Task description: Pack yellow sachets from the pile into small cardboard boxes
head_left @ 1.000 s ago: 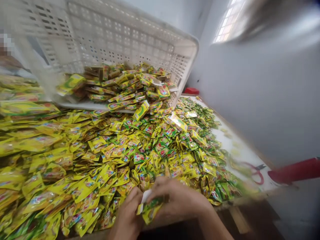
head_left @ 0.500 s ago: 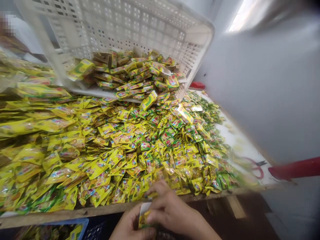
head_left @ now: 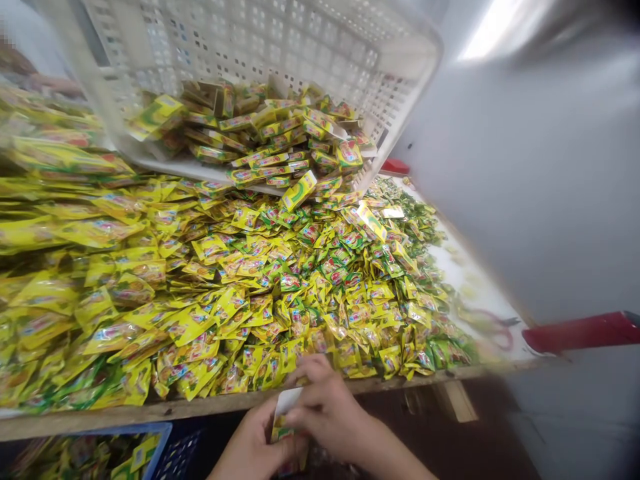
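Low in the head view, my left hand (head_left: 255, 437) is wrapped round a small yellow-green cardboard box (head_left: 289, 400) with a white flap raised at its top. My right hand (head_left: 330, 407) is curled against the same box, its thumb pressed near the flap. Its other fingers are partly hidden, and whether they also pinch a sachet cannot be made out. Just beyond both hands, a deep heap of shiny yellow and green sachets (head_left: 240, 313) covers the table up to its wooden front edge (head_left: 215, 398).
A white perforated crate (head_left: 410, 87) lies tipped on the heap, with small yellow boxes (head_left: 270, 133) spilling out. A blue crate (head_left: 163, 443) of yellow packets stands below the table. Scissors (head_left: 505, 327) and a red bar-like object (head_left: 585, 333) are at right. Another person's arm (head_left: 55, 85) shows far left.
The camera view has shifted a little. Both hands stay on the box; the right thumb now sits closer to the flap, and less of the yellow in the box shows.
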The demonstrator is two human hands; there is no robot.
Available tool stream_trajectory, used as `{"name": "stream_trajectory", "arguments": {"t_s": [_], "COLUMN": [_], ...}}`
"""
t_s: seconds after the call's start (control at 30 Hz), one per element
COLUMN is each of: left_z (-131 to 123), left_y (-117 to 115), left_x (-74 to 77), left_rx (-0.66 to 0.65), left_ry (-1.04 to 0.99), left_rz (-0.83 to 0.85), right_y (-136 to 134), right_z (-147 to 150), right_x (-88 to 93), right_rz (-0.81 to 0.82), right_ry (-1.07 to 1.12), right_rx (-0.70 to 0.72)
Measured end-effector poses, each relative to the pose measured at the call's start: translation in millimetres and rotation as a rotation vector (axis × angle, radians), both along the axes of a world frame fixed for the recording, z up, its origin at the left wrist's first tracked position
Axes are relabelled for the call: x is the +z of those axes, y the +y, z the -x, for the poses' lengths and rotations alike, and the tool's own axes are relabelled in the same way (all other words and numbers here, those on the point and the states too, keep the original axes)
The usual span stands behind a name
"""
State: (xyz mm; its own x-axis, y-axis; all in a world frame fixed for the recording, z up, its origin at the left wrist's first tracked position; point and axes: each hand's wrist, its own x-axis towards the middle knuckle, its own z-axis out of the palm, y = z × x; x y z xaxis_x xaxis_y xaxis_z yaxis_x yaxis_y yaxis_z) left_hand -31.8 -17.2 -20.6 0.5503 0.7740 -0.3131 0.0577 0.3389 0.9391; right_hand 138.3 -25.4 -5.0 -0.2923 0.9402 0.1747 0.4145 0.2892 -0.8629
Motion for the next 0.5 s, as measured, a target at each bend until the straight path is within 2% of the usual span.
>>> {"name": "stream_trajectory", "arguments": {"t_s": [0.07, 0.13, 0.17, 0.23, 0.3, 0.33, 0.4, 0.5], "left_z": [1, 3, 5, 9, 13, 14, 14, 7], "left_y": [0, 1, 1, 0, -1, -2, -3, 0], "left_x": [-2.7, -4.9, -5.3, -3.6, 1.9, 5.9, 14.8, 23.4], "left_rx": [-0.015, -0.011, 0.009, 0.077, 0.142, 0.161, 0.178, 0.143], "left_ry": [-0.015, -0.038, -0.046, -0.070, -0.134, -0.179, -0.239, -0.223], "left_rz": [-0.001, 0.001, 0.012, 0.095, 0.267, 0.357, 0.483, 0.486], "right_y": [-3, -5, -6, -9, -14, -16, -20, -20], "right_z": [-2, -5, -6, -7, -6, -5, -2, 7], "right_x": [2.7, 8.5, 11.4, 14.6, 11.9, 8.0, -2.8, -17.7], "right_rz": [0.049, 0.054, 0.053, 0.097, 0.267, 0.396, 0.657, 0.897], "right_ry": [-0.031, -0.044, -0.023, 0.088, 0.291, 0.408, 0.626, 0.808], "right_rx": [0.102, 0.146, 0.118, -0.041, -0.225, -0.272, -0.255, -0.239]}}
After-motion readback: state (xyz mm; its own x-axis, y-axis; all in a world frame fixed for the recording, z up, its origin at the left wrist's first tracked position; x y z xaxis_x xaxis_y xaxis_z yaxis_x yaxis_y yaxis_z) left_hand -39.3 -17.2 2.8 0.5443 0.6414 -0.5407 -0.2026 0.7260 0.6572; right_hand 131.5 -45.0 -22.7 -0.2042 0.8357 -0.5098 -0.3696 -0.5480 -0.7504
